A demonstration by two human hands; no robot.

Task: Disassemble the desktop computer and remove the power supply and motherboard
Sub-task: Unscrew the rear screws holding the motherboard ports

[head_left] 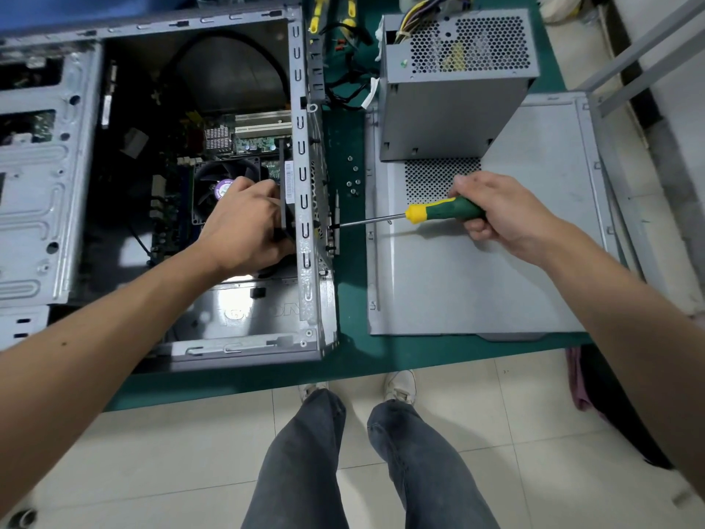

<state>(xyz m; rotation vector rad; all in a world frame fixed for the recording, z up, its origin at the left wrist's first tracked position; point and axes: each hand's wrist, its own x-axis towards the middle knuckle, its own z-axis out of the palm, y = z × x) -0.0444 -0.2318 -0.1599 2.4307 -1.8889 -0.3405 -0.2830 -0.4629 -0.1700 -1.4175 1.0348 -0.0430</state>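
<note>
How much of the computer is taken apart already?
Done: the power supply sits out on the removed side panel. In hand: the right hand aims a screwdriver at the case's back; the left hand reaches inside. Left: the motherboard.

On the bench, the open case (183, 185) lies at 9 o'clock, motherboard (251, 141) inside. The side panel (477, 269) lies flat at 3 o'clock, with the power supply (454, 89) standing on its far end at 1 o'clock. Loose screws (353, 176) sit between case and panel. Cables (343, 51) trail at 12 o'clock.
</note>
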